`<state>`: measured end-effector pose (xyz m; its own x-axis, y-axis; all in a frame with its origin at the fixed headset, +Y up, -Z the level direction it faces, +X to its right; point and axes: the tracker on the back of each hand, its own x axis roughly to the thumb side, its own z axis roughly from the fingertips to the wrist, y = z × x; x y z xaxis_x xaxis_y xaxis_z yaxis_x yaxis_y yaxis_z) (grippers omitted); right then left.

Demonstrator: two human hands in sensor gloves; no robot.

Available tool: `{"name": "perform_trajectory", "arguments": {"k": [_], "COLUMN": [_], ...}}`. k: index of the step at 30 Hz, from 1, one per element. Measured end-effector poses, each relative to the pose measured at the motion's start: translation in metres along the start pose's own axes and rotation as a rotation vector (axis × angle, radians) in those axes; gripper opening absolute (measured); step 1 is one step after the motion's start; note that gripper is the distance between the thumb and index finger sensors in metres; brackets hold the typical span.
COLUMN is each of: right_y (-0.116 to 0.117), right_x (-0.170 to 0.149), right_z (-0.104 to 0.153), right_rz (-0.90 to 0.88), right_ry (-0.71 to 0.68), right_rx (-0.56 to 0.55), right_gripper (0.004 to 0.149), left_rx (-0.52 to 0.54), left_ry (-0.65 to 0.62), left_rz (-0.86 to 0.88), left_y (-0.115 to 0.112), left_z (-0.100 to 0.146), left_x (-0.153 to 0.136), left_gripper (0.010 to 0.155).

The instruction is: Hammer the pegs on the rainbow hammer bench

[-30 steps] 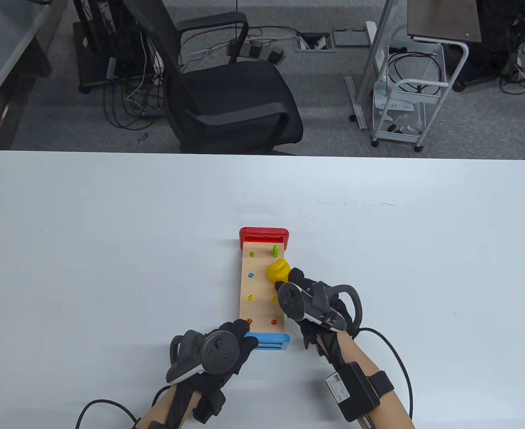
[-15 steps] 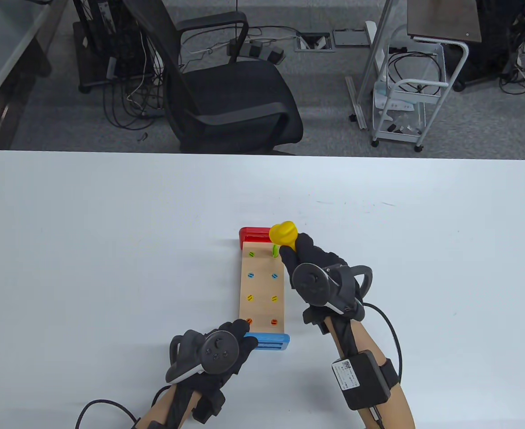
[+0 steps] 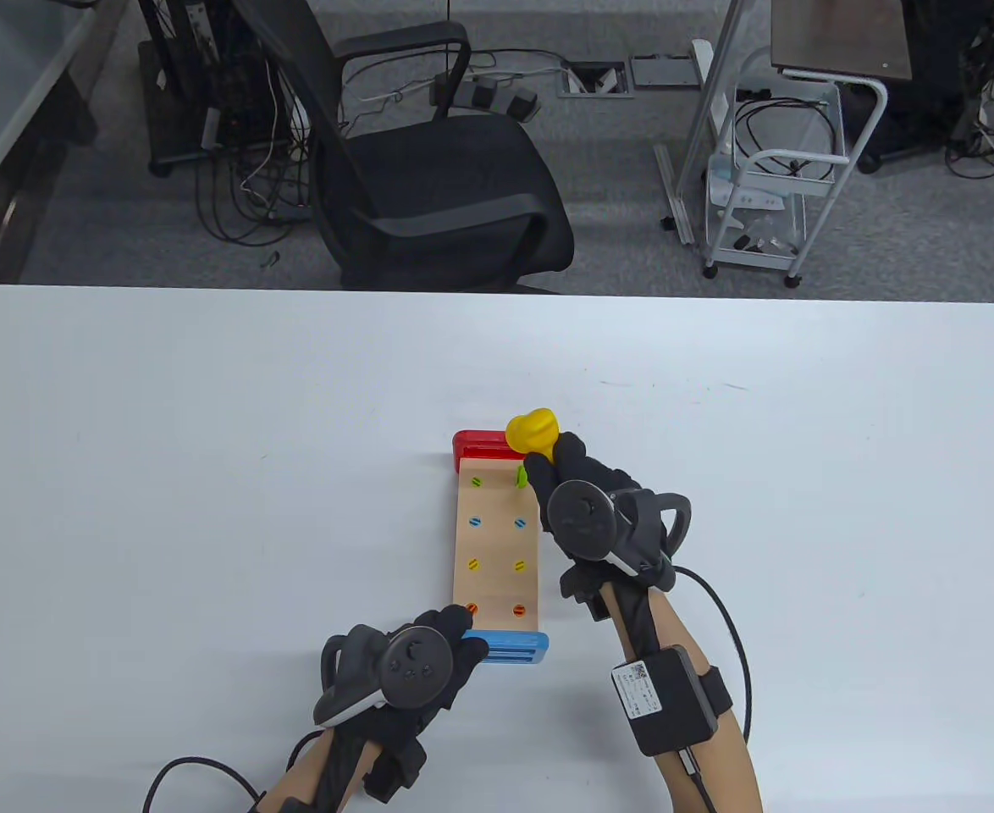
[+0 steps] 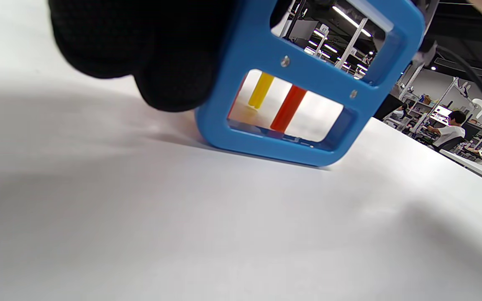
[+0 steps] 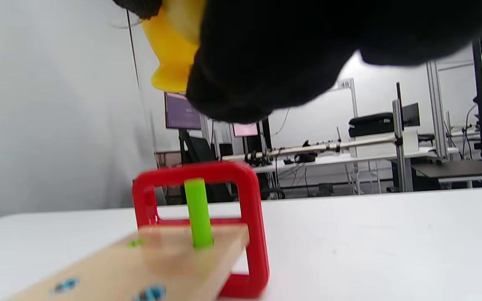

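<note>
The hammer bench (image 3: pixel 497 542) is a wooden plank with a red end frame (image 3: pixel 484 442) far and a blue end frame (image 3: pixel 510 648) near. Its pegs sit flush except one green peg (image 3: pixel 521 476), which stands tall at the far right; it also shows in the right wrist view (image 5: pixel 198 213). My right hand (image 3: pixel 560 474) grips the yellow hammer (image 3: pixel 532 430), whose head is raised above the green peg (image 5: pixel 170 50). My left hand (image 3: pixel 455 635) holds the blue end (image 4: pixel 308 83) steady.
The white table (image 3: pixel 209 466) spreads around the bench. A black office chair (image 3: pixel 429 186) and a white cart (image 3: pixel 768 186) stand beyond the far edge. Cables trail from both wrists.
My right hand rose from the blue peg at mid-plank and moved to the far end with the hammer. It then dropped slightly over the green peg. The left hand stayed put.
</note>
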<state>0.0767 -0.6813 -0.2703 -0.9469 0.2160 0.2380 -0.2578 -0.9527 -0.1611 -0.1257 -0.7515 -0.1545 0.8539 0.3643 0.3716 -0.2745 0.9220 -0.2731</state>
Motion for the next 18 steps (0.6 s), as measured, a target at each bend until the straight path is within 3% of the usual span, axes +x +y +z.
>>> {"name": "perform_trajectory", "arguments": {"k": [2,3,4,5,6,7,9,13,15,16,17,18], "right_y": [0.029,0.032,0.029,0.026,0.019,0.013,0.0,0.0,0.022,0.037,0.035,0.03], "right_x": [0.0,0.0,0.001,0.004,0.004,0.004,0.003,0.001,-0.001,-0.002,-0.003,-0.001], "right_z": [-0.002,0.003,0.005,0.002,0.002,0.003,0.002,0.0,-0.002,-0.004,-0.001,0.0], "right_rz": [0.092,0.156,0.145,0.136,0.14,0.11,0.027,0.006,0.059,0.119,0.131,0.099], "right_ry": [0.01,0.032,0.007,-0.024,-0.001,0.0,-0.01,-0.004,0.013,0.044,0.048,0.001], "right_rx": [0.179,0.239,0.141,0.117,0.166,0.12,-0.041,0.002,0.124,0.263,0.271,0.131], "right_gripper": [0.062,0.062,0.062,0.062,0.062,0.062,0.063,0.063,0.062,0.063,0.063,0.062], "left_rx": [0.001,0.002,0.003,0.004,0.004,0.003,0.002,-0.001,-0.002,-0.003,-0.004,-0.005], "left_ry": [0.0,-0.001,0.001,0.001,0.001,0.001,0.001,0.001,0.001,0.0,0.0,0.001], "left_rz": [-0.001,-0.004,-0.007,-0.01,-0.01,-0.008,-0.008,-0.005,-0.005,-0.005,-0.005,-0.006], "left_y": [0.0,0.0,0.0,0.0,0.0,0.0,0.0,0.0,0.0,0.0,0.0,0.0], "left_z": [0.0,0.0,0.0,0.001,0.001,0.001,0.001,0.0,0.0,0.0,0.0,0.0], "left_x": [0.0,0.0,0.0,0.001,0.0,0.0,0.001,0.001,0.001,0.001,0.001,0.001], "left_gripper": [0.068,0.068,0.068,0.068,0.068,0.068,0.068,0.068,0.068,0.068,0.068,0.068]}}
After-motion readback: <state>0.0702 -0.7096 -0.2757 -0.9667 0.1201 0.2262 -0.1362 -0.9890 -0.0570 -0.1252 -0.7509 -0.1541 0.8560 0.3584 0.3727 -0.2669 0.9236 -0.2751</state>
